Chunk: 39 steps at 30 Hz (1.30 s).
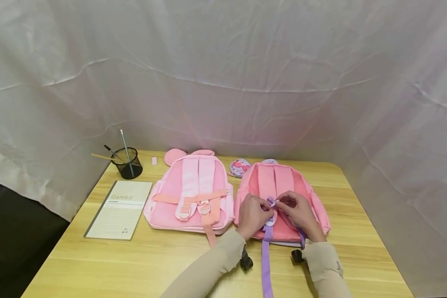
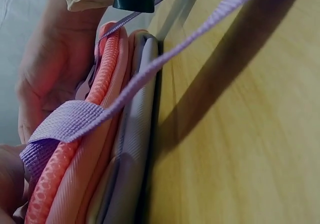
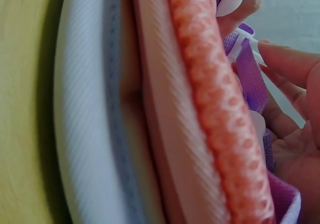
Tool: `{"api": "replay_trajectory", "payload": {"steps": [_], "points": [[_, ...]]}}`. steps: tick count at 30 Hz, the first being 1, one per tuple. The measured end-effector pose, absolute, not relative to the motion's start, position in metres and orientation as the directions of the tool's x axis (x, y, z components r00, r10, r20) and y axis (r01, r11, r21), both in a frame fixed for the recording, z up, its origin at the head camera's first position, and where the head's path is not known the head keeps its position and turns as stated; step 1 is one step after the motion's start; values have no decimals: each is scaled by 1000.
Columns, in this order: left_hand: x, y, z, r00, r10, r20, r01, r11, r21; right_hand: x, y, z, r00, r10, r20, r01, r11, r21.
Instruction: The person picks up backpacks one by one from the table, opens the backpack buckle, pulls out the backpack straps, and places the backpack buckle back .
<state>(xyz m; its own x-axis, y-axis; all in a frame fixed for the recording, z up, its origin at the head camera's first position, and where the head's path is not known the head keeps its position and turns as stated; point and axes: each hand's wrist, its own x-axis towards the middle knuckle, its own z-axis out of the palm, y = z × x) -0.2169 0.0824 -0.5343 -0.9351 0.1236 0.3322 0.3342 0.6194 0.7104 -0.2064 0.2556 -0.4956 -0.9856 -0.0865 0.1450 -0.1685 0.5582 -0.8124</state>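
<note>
A coral-pink backpack [image 1: 247, 186] lies on the table with its straps facing up. Over its middle, my left hand [image 1: 254, 216] pinches a purple webbing strap [image 1: 267, 256]. My right hand [image 1: 299, 211] pinches a small white plastic buckle [image 3: 257, 52] with strap threaded through it. Both hands' fingertips nearly meet there, and they partly hide the buckle. Below the hands, the strap's long tail runs over the bag's bottom edge toward the table's near side. The left wrist view shows this strap looping over the coral mesh edge, with the right hand beyond.
Left of this bag lies a light-pink backpack [image 1: 171, 182] with orange straps. A Gambit notebook [image 1: 119, 211], a black mesh pen cup [image 1: 130, 169] and a small pink block [image 1: 154, 160] are farther left. A round patterned pouch [image 1: 240, 167] sits behind the bags. Grey curtains [image 1: 223, 74] surround the table.
</note>
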Motion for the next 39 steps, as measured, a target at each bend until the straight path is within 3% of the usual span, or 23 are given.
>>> {"api": "replay_trajectory", "payload": {"steps": [6,19,28,39], "points": [[-216,81,-534,-939,122,320,325,615,719,-219,268,-520,-982,-86,170,-189,533,-825],[-217,80,-539,-902,182,392,410,645,644,-218,267,-515,-981,-61,182,-190,420,-887],[-218,81,-534,-922,115,370,358,617,701,-220,265,-511,-978,-46,204,-202,458,-866],[-218,78,-534,-911,158,381,392,619,680,-213,256,-496,-985,-43,165,-165,492,-855]]}}
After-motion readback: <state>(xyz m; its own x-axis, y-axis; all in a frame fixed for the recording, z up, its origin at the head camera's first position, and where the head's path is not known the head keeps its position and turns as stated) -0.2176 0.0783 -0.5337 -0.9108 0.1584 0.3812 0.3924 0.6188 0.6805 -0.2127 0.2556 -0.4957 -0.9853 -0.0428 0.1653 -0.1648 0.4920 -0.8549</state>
